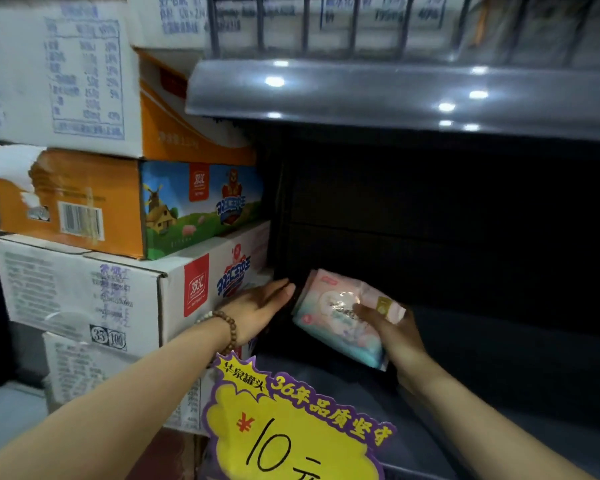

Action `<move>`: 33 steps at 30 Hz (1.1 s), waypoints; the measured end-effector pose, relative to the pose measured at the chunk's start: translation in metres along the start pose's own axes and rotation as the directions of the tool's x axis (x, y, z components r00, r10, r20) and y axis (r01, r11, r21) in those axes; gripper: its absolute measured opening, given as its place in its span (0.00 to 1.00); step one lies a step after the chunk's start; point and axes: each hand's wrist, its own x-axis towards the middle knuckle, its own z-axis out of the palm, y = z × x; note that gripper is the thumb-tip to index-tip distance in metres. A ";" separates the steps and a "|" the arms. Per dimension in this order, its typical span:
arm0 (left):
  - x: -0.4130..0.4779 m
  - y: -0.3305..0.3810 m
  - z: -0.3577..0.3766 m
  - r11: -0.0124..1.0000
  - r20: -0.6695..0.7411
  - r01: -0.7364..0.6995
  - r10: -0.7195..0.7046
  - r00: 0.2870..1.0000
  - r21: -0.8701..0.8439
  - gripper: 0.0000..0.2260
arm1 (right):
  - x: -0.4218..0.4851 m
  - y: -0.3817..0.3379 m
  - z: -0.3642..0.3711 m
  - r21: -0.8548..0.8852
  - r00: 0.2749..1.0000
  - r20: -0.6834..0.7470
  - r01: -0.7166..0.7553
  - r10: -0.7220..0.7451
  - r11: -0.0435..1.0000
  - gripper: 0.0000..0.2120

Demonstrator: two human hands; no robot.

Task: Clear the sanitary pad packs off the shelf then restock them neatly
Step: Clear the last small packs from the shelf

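A small bunch of pink-and-blue sanitary pad packs (pixel 340 317) leans tilted at the left end of the dark shelf (pixel 499 358). The right hand (pixel 395 334) grips it with the thumb curled over its front, and the left hand (pixel 257 306), fingers straight and together, sits just beside its left edge, near the stacked cardboard boxes (pixel 118 289). No other packs show along that shelf, so I'd judge the clearing done and the restocking barely begun, with most packs yet to go in.
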 end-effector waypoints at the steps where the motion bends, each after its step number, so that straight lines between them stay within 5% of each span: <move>1: -0.006 0.006 -0.003 0.999 -0.003 0.014 -0.014 1.000 -0.040 0.44 | -0.009 -0.015 -0.007 0.014 1.000 -0.004 0.007 -0.007 1.000 0.44; 4: -0.021 0.020 -0.017 0.970 -0.105 0.097 -0.123 0.987 -0.224 0.40 | -0.041 -0.066 -0.025 0.014 0.999 0.004 0.033 -0.033 0.999 0.43; 6: -0.036 0.039 -0.030 0.915 -0.162 0.095 -0.170 0.972 -0.393 0.35 | -0.069 -0.096 -0.032 0.010 0.997 0.051 0.051 -0.052 0.999 0.32; 8: -0.052 0.063 -0.040 0.803 -0.135 0.018 -0.122 0.983 -0.596 0.41 | -0.101 -0.119 -0.034 -0.002 0.991 0.115 0.075 -0.074 0.997 0.24; 10: -0.071 0.081 -0.042 0.730 -0.076 -0.009 -0.058 0.995 -0.684 0.40 | -0.131 -0.137 -0.032 -0.020 0.984 0.162 0.077 -0.073 0.997 0.30; 13: -0.120 0.106 -0.046 0.766 -0.002 0.032 -0.043 0.999 -0.642 0.41 | -0.174 -0.150 -0.027 0.000 0.975 0.222 0.030 -0.029 1.000 0.38; 16: -0.180 0.119 -0.044 0.832 0.020 -0.025 0.044 0.999 -0.554 0.36 | -0.223 -0.152 -0.018 0.016 0.970 0.243 -0.007 0.003 1.000 0.35; 21: -0.251 0.107 -0.021 0.779 0.116 0.007 0.085 0.990 -0.627 0.15 | -0.284 -0.123 -0.012 0.068 0.940 0.276 -0.228 0.201 0.971 0.37; 28: -0.327 0.048 0.042 0.590 0.293 0.357 -0.205 0.934 -0.724 0.36 | -0.350 -0.052 0.003 0.015 0.818 0.361 -0.485 0.448 0.874 0.31; 33: -0.359 -0.010 0.085 0.495 0.434 0.562 -0.358 0.827 -0.662 0.44 | -0.381 0.012 0.013 -0.021 0.733 0.314 -0.630 0.603 0.777 0.40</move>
